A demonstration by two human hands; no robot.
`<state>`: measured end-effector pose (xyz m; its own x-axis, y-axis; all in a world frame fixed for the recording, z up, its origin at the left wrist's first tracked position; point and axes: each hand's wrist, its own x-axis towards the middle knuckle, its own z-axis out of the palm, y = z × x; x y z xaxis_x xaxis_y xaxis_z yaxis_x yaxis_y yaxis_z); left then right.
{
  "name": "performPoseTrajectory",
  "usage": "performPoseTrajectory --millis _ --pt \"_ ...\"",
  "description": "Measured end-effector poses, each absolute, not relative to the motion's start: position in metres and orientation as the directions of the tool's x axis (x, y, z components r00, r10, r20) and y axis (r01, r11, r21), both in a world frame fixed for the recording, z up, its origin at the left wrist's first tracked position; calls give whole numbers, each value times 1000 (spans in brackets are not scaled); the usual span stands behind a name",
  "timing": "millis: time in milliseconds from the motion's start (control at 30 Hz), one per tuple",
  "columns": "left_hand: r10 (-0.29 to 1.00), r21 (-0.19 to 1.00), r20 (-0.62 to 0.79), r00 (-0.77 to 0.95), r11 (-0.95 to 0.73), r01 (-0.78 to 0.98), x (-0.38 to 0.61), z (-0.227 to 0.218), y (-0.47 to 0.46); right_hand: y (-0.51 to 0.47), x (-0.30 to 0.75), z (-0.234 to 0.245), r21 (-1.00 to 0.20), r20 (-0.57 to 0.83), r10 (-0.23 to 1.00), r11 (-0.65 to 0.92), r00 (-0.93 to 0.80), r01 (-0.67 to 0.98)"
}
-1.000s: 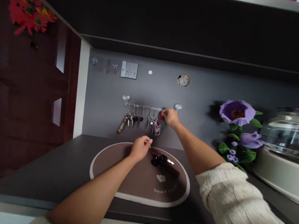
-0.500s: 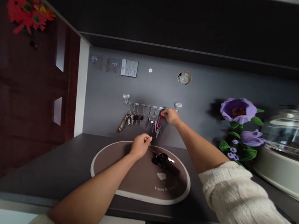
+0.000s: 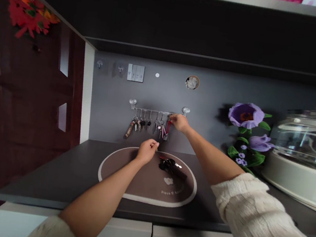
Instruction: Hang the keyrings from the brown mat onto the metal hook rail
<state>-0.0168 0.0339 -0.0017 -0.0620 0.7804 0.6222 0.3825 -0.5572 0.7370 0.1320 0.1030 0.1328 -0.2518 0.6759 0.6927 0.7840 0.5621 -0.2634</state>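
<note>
At the right end of the wall rack (image 3: 155,112), my right hand (image 3: 179,122) pinches the top of a red cord (image 3: 168,127). Keys (image 3: 165,137) dangle beneath that cord. Several more bunches of keys (image 3: 139,123) hang from the rack's hooks, and a brown patterned fob (image 3: 129,129) is leftmost. My left hand (image 3: 147,150) hovers above the oval brown mat (image 3: 125,177), its fingers curled together; whether anything is in them is hidden. To its right, a dark bunch of keys with a holder (image 3: 172,168) lies on the mat.
Purple artificial flowers (image 3: 246,116) and a white appliance with a clear lid (image 3: 302,167) stand on the right of the dark counter (image 3: 48,173). A dark shelf (image 3: 172,21) overhangs the counter. At the left is a dark red door (image 3: 28,115).
The camera view has shifted slightly, showing more of the upper shelf and appliance. Both hands keep nearly the same places; the keys on the red cord have swung a little.
</note>
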Motion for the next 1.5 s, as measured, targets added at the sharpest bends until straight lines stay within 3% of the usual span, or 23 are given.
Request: performPoseTrajectory --millis 233,567,767,1000,1233,1500 --pt "823 772 568 29 -545 327 -19 0 21 72 134 114 -444 701 689 621 -181 646" --pt "828 694 524 197 -550 466 -17 -7 3 24 137 34 -696 594 790 598 -150 397" --pt "825 599 498 265 -549 583 -15 -7 -1 10 144 5 -680 564 812 560 -150 474" --pt "824 586 468 319 -559 587 -13 -12 4 3 143 5 -601 559 808 551 -188 579" --pt "811 535 487 324 -571 623 -11 -15 11 7 143 4 -624 534 827 527 -177 577" --pt "812 591 518 269 -567 574 -12 -8 9 12 146 3 -632 547 820 538 -171 558"
